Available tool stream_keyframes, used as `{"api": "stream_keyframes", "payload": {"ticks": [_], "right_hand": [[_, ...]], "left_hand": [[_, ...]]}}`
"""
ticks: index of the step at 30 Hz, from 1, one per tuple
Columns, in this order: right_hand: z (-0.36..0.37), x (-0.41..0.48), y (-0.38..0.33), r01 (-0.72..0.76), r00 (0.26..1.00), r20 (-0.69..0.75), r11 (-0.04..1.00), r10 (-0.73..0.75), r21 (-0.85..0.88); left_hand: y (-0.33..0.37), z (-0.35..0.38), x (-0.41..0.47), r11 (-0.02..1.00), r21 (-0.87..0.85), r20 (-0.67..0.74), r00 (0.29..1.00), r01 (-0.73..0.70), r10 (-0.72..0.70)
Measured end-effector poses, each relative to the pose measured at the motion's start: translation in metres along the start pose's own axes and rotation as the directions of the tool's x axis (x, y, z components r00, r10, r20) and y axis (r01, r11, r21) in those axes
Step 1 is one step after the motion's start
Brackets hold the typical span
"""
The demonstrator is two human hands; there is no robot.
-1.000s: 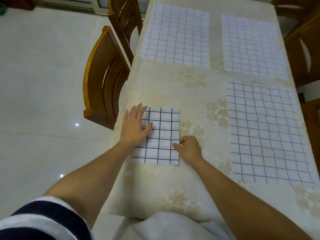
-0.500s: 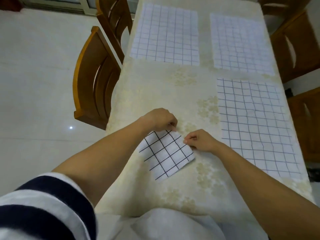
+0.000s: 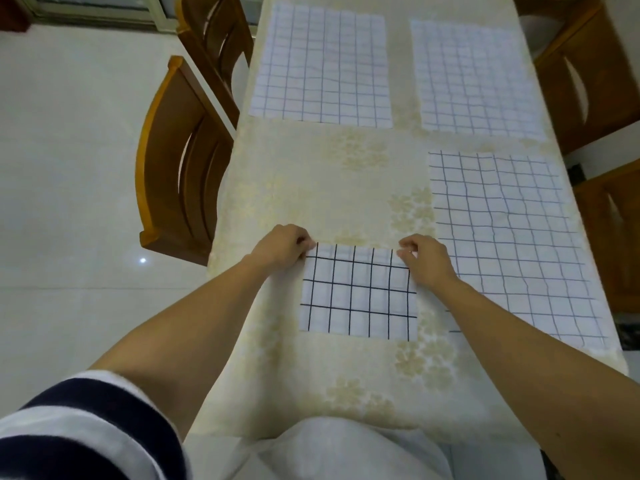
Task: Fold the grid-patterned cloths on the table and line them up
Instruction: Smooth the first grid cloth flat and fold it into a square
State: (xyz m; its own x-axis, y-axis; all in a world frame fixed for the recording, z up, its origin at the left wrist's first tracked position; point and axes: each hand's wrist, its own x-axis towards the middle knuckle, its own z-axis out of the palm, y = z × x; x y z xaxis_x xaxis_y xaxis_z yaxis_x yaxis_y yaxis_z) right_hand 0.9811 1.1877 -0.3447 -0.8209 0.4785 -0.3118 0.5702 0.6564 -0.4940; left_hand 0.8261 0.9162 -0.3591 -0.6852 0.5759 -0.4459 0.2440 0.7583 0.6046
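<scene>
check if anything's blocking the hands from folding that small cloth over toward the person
Nothing visible. The left hand and right hand pinch the folded cloth's far corners, and only bare tablecloth lies on its near side.

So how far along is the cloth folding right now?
One folded cloth lies near the front edge, and the left hand and right hand pinch its far corners, squaring it. Left: three cloths lie flat and unfolded, near right, far left and far right. Nothing is lined up yet.
</scene>
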Motion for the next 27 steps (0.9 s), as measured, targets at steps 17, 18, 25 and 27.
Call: {"api": "stream_keyframes", "payload": {"ticks": [17, 18, 25, 27], "right_hand": [[0.068, -0.034, -0.010, 0.262, 0.963, 0.180, 0.839, -0.199, -0.477], [0.062, -0.032, -0.005, 0.246, 0.967, 0.177, 0.838, -0.181, -0.488], [0.019, 0.001, 0.001, 0.158, 0.987, 0.045, 0.881, -0.154, -0.445], [0.007, 0.013, -0.009, 0.048, 0.996, 0.086, 0.918, -0.015, -0.393]], "left_hand": [[0.016, 0.105, -0.025, 0.877, 0.431, -0.185, 0.931, -0.211, 0.315], [0.016, 0.103, -0.027, 0.884, 0.426, -0.180, 0.939, -0.193, 0.292], [0.036, 0.075, -0.024, 0.858, 0.475, 0.032, 0.978, -0.196, 0.205], [0.046, 0.061, -0.018, 0.816, 0.509, 0.076, 0.959, -0.274, 0.274]]}}
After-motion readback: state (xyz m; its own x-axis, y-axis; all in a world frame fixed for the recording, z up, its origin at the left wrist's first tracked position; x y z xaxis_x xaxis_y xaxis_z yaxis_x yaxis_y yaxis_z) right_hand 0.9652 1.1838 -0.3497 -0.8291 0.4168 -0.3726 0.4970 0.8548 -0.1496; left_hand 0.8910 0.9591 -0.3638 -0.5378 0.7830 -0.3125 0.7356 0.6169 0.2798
